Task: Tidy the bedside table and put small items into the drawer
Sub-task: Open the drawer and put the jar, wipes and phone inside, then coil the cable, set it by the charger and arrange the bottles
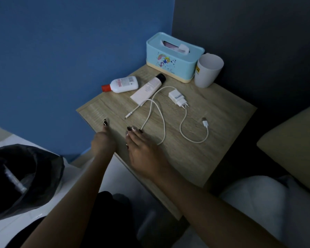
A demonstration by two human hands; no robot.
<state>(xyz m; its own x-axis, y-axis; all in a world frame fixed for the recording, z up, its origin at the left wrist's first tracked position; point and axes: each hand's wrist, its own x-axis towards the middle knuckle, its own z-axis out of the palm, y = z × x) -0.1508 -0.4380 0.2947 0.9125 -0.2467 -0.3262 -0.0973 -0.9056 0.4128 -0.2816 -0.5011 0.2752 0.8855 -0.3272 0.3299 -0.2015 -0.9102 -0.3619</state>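
Just beyond the right hand's (145, 151) fingers (132, 130), which lie straight and close together with nothing in their grasp, a loose white cable (164, 127) sprawls over the wooden counter (213, 122); the fingertips reach its nearest strand, though actual contact is hard to tell. Farther out from them lie a white charger plug (176, 97), a pale cream tube (148, 88) and a white bottle with a red cap (123, 84). The left hand (103, 142) sits at the counter's near-left edge with its thumb (105, 123) flat on top. Its other fingers drop behind the edge, so I cannot tell whether they grip it. The step in hand looks like gathering the cable, with none of the small items put away yet. The next move likely calls for closing the fingers on the strands and bunching the loops without dragging the plug. The drawer itself cannot be made out: the counter's front is hidden under the arms. The dim light blurs the labels, and which cable ends join the plug is unclear.
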